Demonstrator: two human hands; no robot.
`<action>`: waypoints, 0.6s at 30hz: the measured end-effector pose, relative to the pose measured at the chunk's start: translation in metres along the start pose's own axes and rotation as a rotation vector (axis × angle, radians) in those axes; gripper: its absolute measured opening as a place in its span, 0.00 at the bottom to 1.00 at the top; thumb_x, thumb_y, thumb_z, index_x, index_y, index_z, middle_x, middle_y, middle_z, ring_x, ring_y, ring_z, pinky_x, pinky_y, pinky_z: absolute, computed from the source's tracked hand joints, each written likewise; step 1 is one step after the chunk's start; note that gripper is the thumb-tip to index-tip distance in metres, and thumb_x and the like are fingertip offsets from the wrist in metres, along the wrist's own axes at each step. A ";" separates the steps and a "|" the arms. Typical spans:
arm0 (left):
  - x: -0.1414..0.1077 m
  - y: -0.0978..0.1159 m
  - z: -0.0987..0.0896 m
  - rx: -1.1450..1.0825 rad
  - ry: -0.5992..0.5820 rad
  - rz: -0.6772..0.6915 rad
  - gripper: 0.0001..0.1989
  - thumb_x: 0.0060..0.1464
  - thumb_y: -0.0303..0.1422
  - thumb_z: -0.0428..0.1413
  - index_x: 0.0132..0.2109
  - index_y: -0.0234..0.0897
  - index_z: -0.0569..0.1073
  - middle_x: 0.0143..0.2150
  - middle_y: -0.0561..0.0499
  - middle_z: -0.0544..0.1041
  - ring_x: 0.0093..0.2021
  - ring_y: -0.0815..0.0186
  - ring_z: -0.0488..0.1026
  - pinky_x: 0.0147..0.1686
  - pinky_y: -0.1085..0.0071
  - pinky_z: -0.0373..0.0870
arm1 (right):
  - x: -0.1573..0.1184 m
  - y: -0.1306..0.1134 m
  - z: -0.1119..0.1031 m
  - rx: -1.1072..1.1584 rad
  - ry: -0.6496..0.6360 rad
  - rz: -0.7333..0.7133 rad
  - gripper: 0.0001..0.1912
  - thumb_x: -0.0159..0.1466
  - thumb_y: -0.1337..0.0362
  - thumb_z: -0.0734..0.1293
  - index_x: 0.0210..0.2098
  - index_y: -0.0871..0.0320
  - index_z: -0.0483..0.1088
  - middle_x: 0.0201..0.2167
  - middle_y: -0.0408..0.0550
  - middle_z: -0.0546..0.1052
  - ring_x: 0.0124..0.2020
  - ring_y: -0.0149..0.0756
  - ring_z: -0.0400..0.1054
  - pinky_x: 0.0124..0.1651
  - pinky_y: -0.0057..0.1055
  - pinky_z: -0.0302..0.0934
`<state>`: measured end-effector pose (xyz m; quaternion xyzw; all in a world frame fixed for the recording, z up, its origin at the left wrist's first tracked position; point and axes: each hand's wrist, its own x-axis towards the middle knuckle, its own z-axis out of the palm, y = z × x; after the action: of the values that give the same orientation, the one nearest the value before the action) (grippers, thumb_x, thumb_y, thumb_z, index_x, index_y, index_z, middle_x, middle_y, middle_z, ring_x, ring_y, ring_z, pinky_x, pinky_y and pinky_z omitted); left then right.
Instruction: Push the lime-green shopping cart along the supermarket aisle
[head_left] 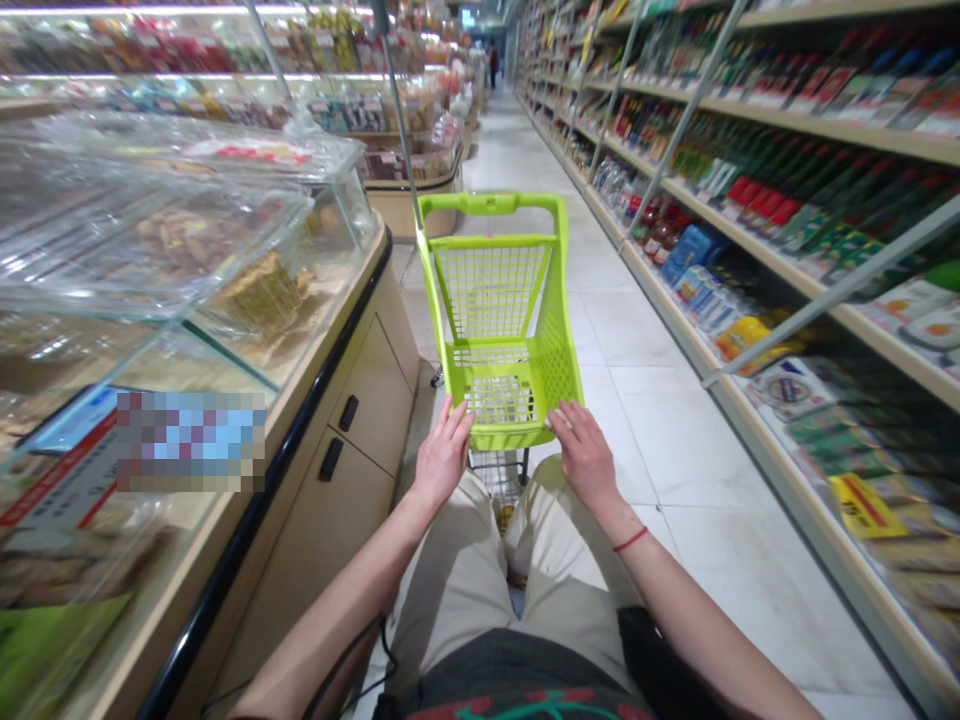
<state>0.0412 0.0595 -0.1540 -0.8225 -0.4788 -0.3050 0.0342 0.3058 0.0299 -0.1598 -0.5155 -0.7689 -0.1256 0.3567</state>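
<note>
A bright green shopping cart (pixel 491 355) stands in front of me in the aisle, and its upper basket holds nothing that I can see. On the near left corner of that basket rests my left hand (pixel 444 452), fingers pointing forward over the edge. My right hand (pixel 587 455), with a red string round the wrist, lies on the near right corner in the same way. The underside of each grip is hidden. Between my knees a lower wire rack (pixel 501 478) shows partly.
Left, a counter (pixel 367 400) with glass and plastic-covered bins of dry food runs close beside the cart. Tall stocked shelves (pixel 787 270) line the right side. A person (pixel 493 64) is far down the tiled aisle.
</note>
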 end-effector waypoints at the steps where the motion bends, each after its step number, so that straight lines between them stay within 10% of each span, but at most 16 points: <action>1: 0.000 0.000 0.000 0.003 0.004 0.002 0.21 0.63 0.24 0.46 0.61 0.41 0.65 0.63 0.45 0.70 0.72 0.60 0.49 0.56 0.60 0.74 | -0.002 0.006 -0.002 -0.003 0.008 0.013 0.32 0.63 0.80 0.56 0.65 0.55 0.61 0.62 0.56 0.68 0.69 0.45 0.53 0.66 0.54 0.57; 6: 0.000 0.002 0.001 0.007 0.018 0.002 0.22 0.63 0.24 0.46 0.61 0.41 0.65 0.63 0.45 0.70 0.72 0.59 0.50 0.54 0.61 0.75 | 0.000 0.001 0.003 0.013 0.067 0.044 0.31 0.64 0.79 0.56 0.64 0.56 0.62 0.62 0.56 0.69 0.70 0.44 0.52 0.66 0.54 0.58; 18: -0.002 0.002 0.005 0.017 -0.004 -0.023 0.20 0.64 0.25 0.45 0.60 0.41 0.67 0.63 0.45 0.70 0.72 0.60 0.49 0.52 0.64 0.76 | 0.035 -0.102 0.042 0.092 -0.092 -0.051 0.29 0.63 0.79 0.58 0.63 0.60 0.64 0.62 0.56 0.69 0.71 0.44 0.49 0.69 0.49 0.54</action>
<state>0.0441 0.0582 -0.1586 -0.8173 -0.4907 -0.2999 0.0367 0.1909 0.0333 -0.1483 -0.4842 -0.8023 -0.0755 0.3409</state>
